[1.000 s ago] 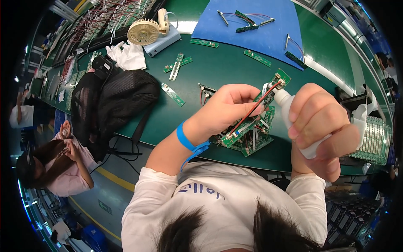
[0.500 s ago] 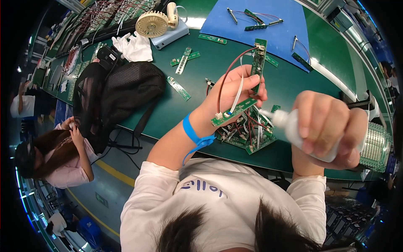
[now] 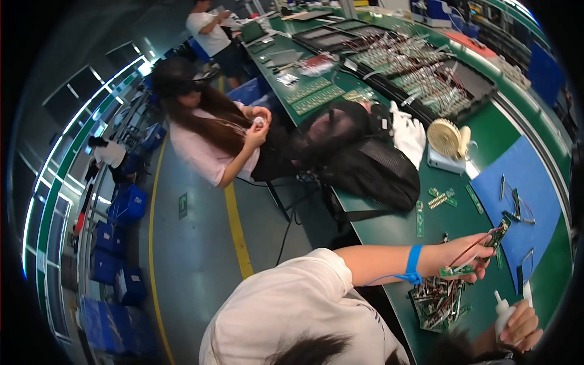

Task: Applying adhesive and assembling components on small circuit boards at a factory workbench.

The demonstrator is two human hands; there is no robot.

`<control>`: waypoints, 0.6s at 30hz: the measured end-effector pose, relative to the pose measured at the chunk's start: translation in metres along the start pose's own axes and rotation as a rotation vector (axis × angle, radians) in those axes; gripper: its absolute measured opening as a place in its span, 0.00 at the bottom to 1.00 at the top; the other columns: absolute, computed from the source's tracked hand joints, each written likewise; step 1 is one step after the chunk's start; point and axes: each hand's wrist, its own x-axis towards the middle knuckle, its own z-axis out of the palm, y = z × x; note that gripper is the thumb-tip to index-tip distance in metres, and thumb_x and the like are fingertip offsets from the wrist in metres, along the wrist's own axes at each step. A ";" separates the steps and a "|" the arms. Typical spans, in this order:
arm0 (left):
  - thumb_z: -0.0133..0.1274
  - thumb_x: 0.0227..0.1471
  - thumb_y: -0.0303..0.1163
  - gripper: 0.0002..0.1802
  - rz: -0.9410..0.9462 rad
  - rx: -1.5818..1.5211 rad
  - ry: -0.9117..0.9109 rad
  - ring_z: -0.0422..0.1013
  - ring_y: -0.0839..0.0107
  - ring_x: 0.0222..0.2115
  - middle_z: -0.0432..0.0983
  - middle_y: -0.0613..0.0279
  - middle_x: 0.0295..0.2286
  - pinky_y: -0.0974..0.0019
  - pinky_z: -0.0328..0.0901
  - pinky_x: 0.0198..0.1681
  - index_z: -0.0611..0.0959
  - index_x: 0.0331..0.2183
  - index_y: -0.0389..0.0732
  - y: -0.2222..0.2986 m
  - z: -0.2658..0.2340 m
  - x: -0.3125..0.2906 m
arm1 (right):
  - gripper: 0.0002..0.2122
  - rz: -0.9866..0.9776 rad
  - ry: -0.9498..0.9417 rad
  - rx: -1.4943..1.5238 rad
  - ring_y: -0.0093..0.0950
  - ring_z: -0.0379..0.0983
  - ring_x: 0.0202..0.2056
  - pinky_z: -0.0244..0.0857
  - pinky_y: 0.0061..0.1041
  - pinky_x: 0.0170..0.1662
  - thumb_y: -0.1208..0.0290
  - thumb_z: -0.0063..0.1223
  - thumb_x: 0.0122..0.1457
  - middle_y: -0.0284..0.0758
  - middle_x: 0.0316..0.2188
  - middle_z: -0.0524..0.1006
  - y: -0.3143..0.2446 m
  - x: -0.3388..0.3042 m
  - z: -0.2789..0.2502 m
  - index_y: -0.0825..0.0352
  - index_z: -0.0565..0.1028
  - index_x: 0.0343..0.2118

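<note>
My left hand [image 3: 465,257], with a blue strap on its wrist, grips an assembly of narrow green circuit boards joined by thin wires. One board [image 3: 499,233] points up past my fingers, and the other board [image 3: 455,272] hangs below at the palm. A heap of wired circuit boards [image 3: 435,307] lies on the green table under my left forearm. In my right hand [image 3: 522,328], low at the right, is a white squeeze bottle [image 3: 504,315] with its narrow nozzle upward. The bottle stays apart from the boards.
A blue mat [image 3: 538,182] with wired boards lies at the right. Beyond my left hand are loose boards [image 3: 420,218], a fan [image 3: 445,139], white gloves [image 3: 409,135] and a black mesh bag [image 3: 380,176]. A seated co-worker [image 3: 210,131] holds something small and white.
My view has swung left, bringing the co-worker and aisle into the middle. The bottle nozzle, close to the held boards before, is now farther from them. Both hands keep their hold.
</note>
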 end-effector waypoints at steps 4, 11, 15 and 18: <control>0.45 0.51 0.34 0.09 0.083 -0.038 -0.026 0.65 0.76 0.17 0.65 0.62 0.21 0.76 0.60 0.13 0.63 0.29 0.43 -0.004 -0.021 0.031 | 0.11 -0.035 0.007 -0.094 0.22 0.59 0.18 0.52 0.23 0.26 0.63 0.42 0.52 0.28 0.15 0.65 -0.006 0.013 0.011 0.59 0.62 0.16; 0.39 0.51 0.31 0.05 0.353 0.484 0.188 0.63 0.79 0.15 0.69 0.60 0.22 0.77 0.57 0.15 0.65 0.31 0.40 0.052 -0.017 0.050 | 0.11 -0.093 0.151 -0.349 0.23 0.56 0.18 0.51 0.27 0.28 0.59 0.36 0.51 0.30 0.15 0.60 -0.007 0.020 0.009 0.58 0.57 0.19; 0.41 0.49 0.28 0.06 0.775 0.864 0.329 0.63 0.68 0.18 0.67 0.56 0.20 0.70 0.58 0.22 0.66 0.32 0.38 0.053 -0.058 0.060 | 0.10 -0.058 0.118 -0.400 0.24 0.54 0.18 0.51 0.27 0.27 0.60 0.36 0.51 0.29 0.15 0.58 -0.007 0.018 -0.004 0.58 0.56 0.19; 0.43 0.43 0.24 0.07 1.024 1.267 0.401 0.62 0.57 0.22 0.65 0.52 0.22 0.65 0.60 0.27 0.68 0.31 0.37 0.051 -0.061 0.051 | 0.10 -0.063 0.109 -0.529 0.24 0.53 0.18 0.51 0.26 0.25 0.60 0.36 0.52 0.29 0.15 0.57 -0.011 0.014 -0.014 0.58 0.56 0.20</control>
